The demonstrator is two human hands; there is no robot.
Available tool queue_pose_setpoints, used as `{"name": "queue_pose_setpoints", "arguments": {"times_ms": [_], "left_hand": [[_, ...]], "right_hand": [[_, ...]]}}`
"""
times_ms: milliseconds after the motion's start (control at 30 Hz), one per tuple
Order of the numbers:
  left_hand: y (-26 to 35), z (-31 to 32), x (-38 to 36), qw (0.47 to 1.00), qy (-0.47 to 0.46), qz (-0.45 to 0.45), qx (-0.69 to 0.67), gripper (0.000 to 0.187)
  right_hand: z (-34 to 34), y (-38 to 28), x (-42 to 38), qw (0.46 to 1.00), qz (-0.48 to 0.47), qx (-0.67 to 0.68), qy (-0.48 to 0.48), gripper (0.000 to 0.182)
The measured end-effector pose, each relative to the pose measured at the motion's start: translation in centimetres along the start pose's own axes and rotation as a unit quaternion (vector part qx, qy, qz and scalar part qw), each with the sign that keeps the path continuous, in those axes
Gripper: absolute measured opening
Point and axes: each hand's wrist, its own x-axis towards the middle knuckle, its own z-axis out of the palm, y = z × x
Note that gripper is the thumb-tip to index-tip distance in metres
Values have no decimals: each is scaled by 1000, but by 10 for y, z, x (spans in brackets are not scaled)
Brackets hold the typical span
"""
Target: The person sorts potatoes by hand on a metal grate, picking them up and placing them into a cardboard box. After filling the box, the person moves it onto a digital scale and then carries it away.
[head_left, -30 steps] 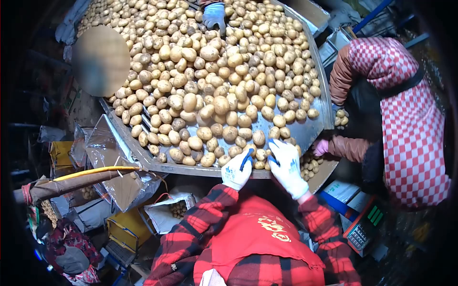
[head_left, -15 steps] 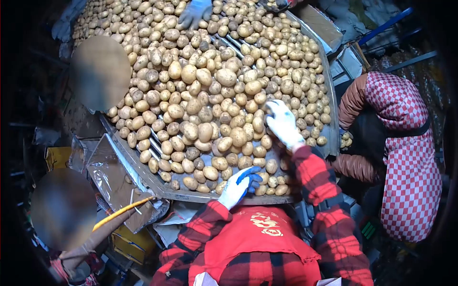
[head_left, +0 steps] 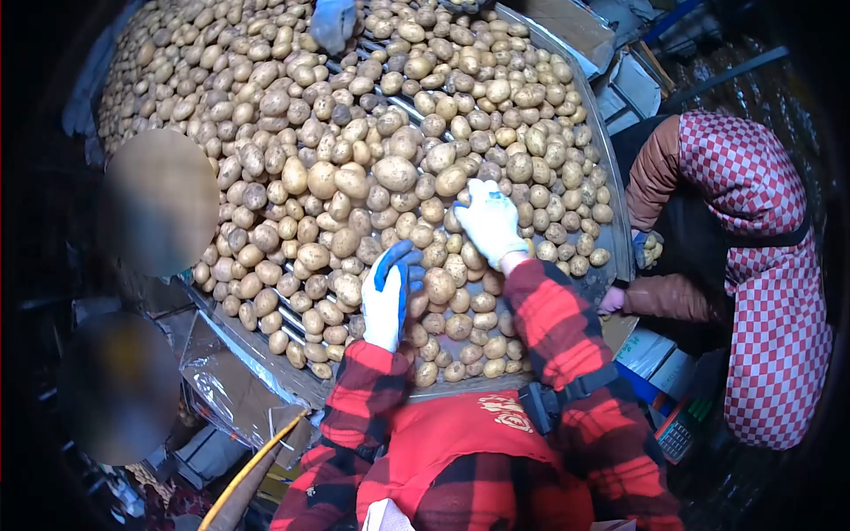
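Potatoes of many sizes cover a wide metal-edged table. My left hand, in a white glove with blue on the palm side, reaches over the lower middle of the heap with its fingers bent; whether it grips a potato is hidden. Farther right and higher, my right hand, gloved in white and blue, lies palm down on potatoes near the centre right. Its fingers curl over them, and what lies beneath them cannot be made out.
A co-worker in a checked apron stands at the right, one hand holding potatoes by the rim. Another person's blue-gloved hand is at the top. Cardboard boxes stand lower left, and a calculator lies lower right.
My left hand has moved up and left from the table's near edge onto the heap. My right hand has shifted slightly left. The view has shifted, and the co-worker's hand with potatoes now shows.
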Motion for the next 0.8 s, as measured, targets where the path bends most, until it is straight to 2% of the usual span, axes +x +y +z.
{"name": "queue_pose_setpoints", "arguments": {"times_ms": [33,67,100,133,167,200,233,267,300,333,367,400,433,500,533,567,633,667,700,767,800], "left_hand": [[5,1,5,996,19,17,83,38],[11,3,9,985,39,35,165,35],[19,3,16,985,35,34,166,35],[27,2,24,906,11,153,394,34],[33,4,31,762,-21,268,589,33],[36,9,35,747,-31,252,615,38],[31,8,43,712,-59,248,655,39],[22,3,52,687,-91,197,693,45],[20,5,56,624,-128,188,748,52],[15,4,65,583,-145,184,778,57],[20,14,68,564,-155,127,801,59],[21,20,71,533,-166,115,821,60],[18,20,78,515,-177,106,832,59],[16,22,82,494,-167,133,843,47],[19,26,82,501,-164,111,842,48],[18,20,85,515,-167,129,831,48],[18,11,83,539,-170,185,804,48],[17,4,83,546,-166,221,791,47],[19,-2,83,563,-166,228,777,48],[18,-11,82,614,-148,238,738,51],[20,-10,78,635,-155,260,710,51]], "right_hand": [[-9,3,0,999,-29,36,10,44],[-20,8,-5,996,4,90,-6,43],[-38,11,-15,956,20,288,-53,48],[-40,23,-24,894,76,428,-105,51],[-44,35,-37,809,129,555,-144,54],[-60,37,-58,759,131,609,-190,56],[-79,38,-85,793,135,547,-230,55],[-75,54,-115,711,123,645,-254,56],[-86,49,-139,824,-7,510,-247,60],[-60,64,-158,867,-158,453,-136,57],[-36,78,-180,878,-302,369,-35,55],[-50,59,-212,795,-38,562,-225,58],[-42,60,-227,794,-65,559,-232,59],[-46,46,-239,670,114,655,-330,58],[-33,50,-249,534,205,738,-359,57],[-38,56,-258,568,191,709,-372,56],[-57,63,-273,651,90,674,-337,51],[-44,84,-292,766,-133,595,-203,46],[-56,92,-311,711,-33,661,-235,39],[-56,118,-350,649,115,707,-256,38],[-48,131,-378,648,125,724,-200,39]]}}
